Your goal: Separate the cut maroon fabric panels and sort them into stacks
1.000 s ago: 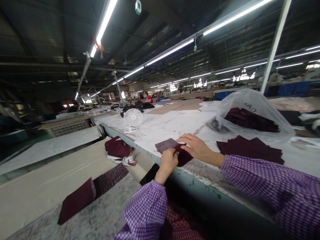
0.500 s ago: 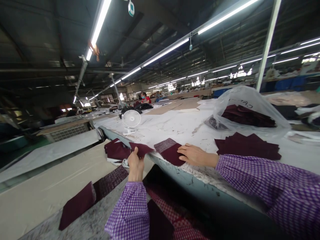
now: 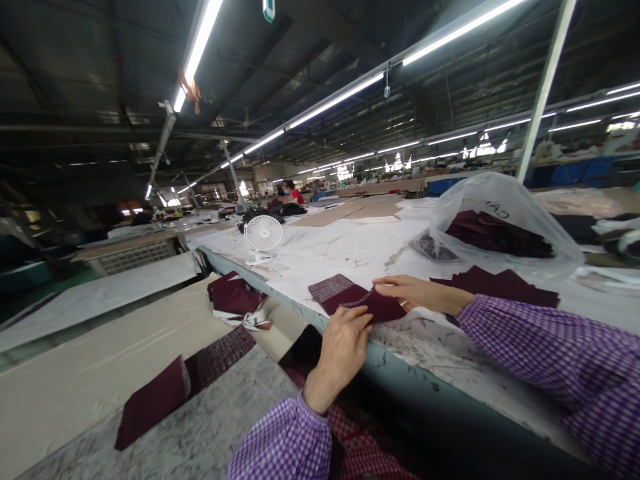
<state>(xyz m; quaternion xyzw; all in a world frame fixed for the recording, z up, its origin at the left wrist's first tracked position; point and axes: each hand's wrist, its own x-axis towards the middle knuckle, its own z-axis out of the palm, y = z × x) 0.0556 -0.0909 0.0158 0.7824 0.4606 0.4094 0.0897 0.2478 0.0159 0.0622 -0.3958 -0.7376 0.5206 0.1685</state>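
On the edge of the white table lies a maroon fabric piece with a grey speckled strip (image 3: 331,287). Over its plain end sits a second maroon fabric piece (image 3: 387,307), its near-left edge slightly raised. My left hand (image 3: 343,343) has its fingers bent at the left edge of this upper piece, thumb hidden. At its far and right side my right hand (image 3: 425,293) grips it between thumb and fingers. Fanned maroon pieces (image 3: 500,285) lie behind my right forearm. A bunched maroon pile (image 3: 235,295) rests on the lower surface to the left.
A white fan (image 3: 263,233) stands near the table's left edge. A clear plastic bag (image 3: 505,200) of maroon pieces sits at the right. Below left, another maroon and speckled piece (image 3: 155,403) lies on a grey surface. A dark gap separates the surfaces. A person (image 3: 295,193) is far back.
My left hand has moved right from the bunched pile, bringing a maroon piece onto the speckled-strip one. My right hand has shifted slightly right and now grips that piece too.
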